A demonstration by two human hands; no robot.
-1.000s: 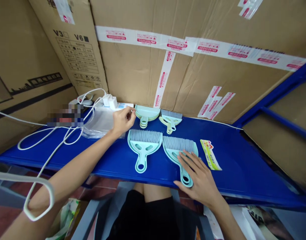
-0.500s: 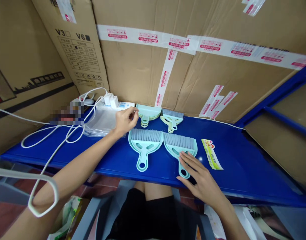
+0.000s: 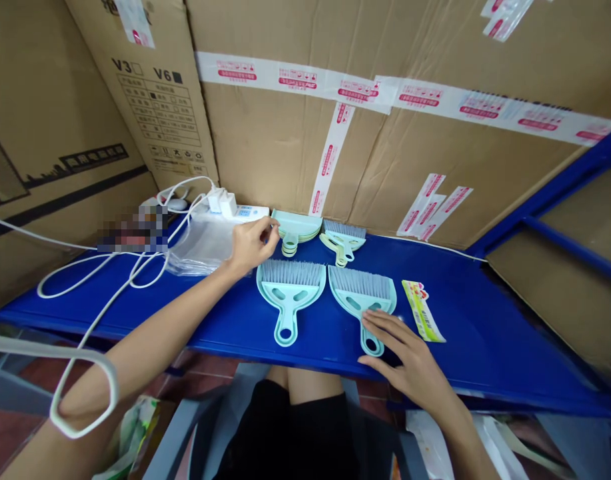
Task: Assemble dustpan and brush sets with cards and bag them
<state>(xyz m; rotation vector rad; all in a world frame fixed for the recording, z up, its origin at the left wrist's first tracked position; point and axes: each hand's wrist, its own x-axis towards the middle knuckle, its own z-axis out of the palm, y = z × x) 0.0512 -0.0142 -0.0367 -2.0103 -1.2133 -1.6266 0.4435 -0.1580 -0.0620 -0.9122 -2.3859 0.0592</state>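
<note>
Two mint brush-and-dustpan sets lie side by side near the table's front edge, the left set and the right set, grey bristles toward the back. My right hand rests on the right set's handle side, fingers spread. Behind them sit a stack of mint dustpans and some smaller-looking brushes with grey bristles. My left hand is at the left edge of the dustpan stack, thumb and fingertips curled together; whether anything is between them is too small to tell.
Clear plastic bags lie at the left below a white power strip with plugs and looping white cables. A green-and-white packet card lies right. Cardboard walls the back; a blue frame bar stands right.
My right hand has shifted slightly right and down, and the right set has moved slightly right. My left hand stays nearly still by the dustpan stack.
</note>
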